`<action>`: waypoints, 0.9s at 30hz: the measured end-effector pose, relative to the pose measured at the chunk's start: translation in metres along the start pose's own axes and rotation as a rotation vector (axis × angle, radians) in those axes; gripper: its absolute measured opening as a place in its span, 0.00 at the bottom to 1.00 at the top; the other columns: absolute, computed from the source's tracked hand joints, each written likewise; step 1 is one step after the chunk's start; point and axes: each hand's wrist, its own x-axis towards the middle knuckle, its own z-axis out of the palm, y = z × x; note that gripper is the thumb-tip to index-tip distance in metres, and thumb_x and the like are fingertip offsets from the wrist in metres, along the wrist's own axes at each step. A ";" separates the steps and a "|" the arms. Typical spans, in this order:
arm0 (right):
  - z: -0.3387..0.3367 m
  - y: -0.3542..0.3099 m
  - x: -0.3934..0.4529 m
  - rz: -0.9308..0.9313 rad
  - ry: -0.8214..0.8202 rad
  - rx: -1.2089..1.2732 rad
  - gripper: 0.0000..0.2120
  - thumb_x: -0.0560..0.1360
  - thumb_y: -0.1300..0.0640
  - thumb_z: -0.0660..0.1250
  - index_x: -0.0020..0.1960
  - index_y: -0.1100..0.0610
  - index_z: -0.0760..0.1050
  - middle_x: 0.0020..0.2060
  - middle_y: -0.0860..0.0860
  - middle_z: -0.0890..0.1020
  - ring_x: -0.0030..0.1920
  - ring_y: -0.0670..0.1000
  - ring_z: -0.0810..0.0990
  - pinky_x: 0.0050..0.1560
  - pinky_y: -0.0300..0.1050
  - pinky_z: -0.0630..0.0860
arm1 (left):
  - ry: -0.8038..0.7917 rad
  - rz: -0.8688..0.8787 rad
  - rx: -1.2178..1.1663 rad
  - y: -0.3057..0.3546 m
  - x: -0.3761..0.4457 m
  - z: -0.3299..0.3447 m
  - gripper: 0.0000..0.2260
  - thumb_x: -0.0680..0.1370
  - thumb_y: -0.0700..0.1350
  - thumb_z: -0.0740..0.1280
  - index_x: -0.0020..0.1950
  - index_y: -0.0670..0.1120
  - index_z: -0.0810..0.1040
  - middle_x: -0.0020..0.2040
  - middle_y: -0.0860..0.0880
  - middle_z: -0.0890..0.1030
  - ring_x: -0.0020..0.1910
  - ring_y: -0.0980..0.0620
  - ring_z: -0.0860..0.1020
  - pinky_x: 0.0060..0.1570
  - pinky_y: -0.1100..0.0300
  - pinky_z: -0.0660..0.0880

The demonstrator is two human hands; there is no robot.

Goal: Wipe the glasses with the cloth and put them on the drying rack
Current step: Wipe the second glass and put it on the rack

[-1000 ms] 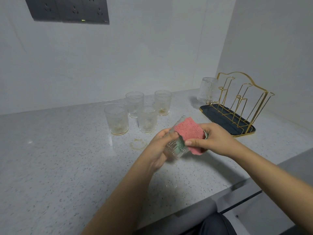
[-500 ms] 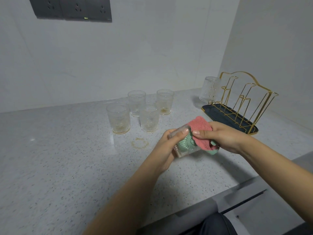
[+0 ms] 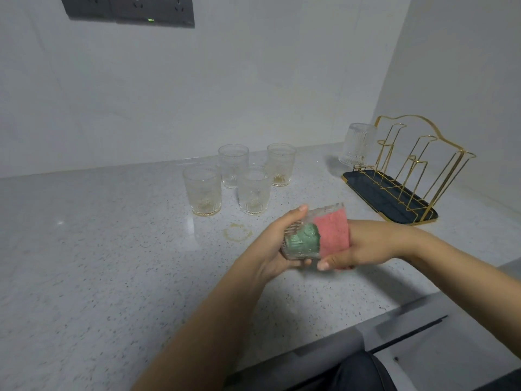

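Cloth has rolled over since a moment ago: left hand (image 3: 270, 246) fingers clamped round the ribbed clear glass tumbler (image 3: 303, 238), right hand (image 3: 363, 245) fingers clamped on the pink-and-green cloth (image 3: 332, 235), green end now inside — wiping continues, gold wire drying rack (image 3: 408, 170) waits.

Looks like a home kitchen corner to me. You've got a speckled grey stone-look countertop (image 3: 98, 263) running into pale, plain walls (image 3: 225, 94), with a dark strip of wall sockets (image 3: 128, 9) up top, one tiny green light on. Four ribbed drinking glasses (image 3: 239, 179) stand grouped on the counter, and there's a gold wire drying rack (image 3: 408, 170) on a dark tray with one upside-down glass (image 3: 357, 145) on it. The grey edge bottom right might be a sink or drawer front, can't tell from this angle.
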 end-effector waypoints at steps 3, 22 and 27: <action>0.003 0.003 0.004 -0.096 0.081 -0.058 0.07 0.73 0.52 0.67 0.51 0.50 0.77 0.42 0.42 0.80 0.42 0.37 0.78 0.47 0.31 0.74 | 0.011 -0.063 -0.051 0.002 0.000 -0.003 0.19 0.78 0.59 0.63 0.49 0.44 0.81 0.40 0.44 0.84 0.38 0.46 0.81 0.37 0.56 0.75; 0.013 0.020 -0.003 -0.115 0.329 0.180 0.05 0.74 0.54 0.65 0.43 0.55 0.75 0.29 0.44 0.79 0.30 0.40 0.76 0.32 0.31 0.72 | 0.057 0.133 0.223 -0.009 0.000 0.007 0.24 0.78 0.64 0.59 0.65 0.48 0.73 0.55 0.43 0.83 0.46 0.47 0.84 0.39 0.53 0.81; 0.008 0.020 -0.002 -0.029 0.371 0.738 0.20 0.67 0.47 0.72 0.45 0.63 0.73 0.32 0.51 0.77 0.31 0.46 0.74 0.31 0.35 0.70 | 0.167 0.401 0.326 -0.017 0.006 0.009 0.12 0.79 0.59 0.63 0.52 0.51 0.74 0.41 0.49 0.80 0.31 0.54 0.78 0.28 0.61 0.72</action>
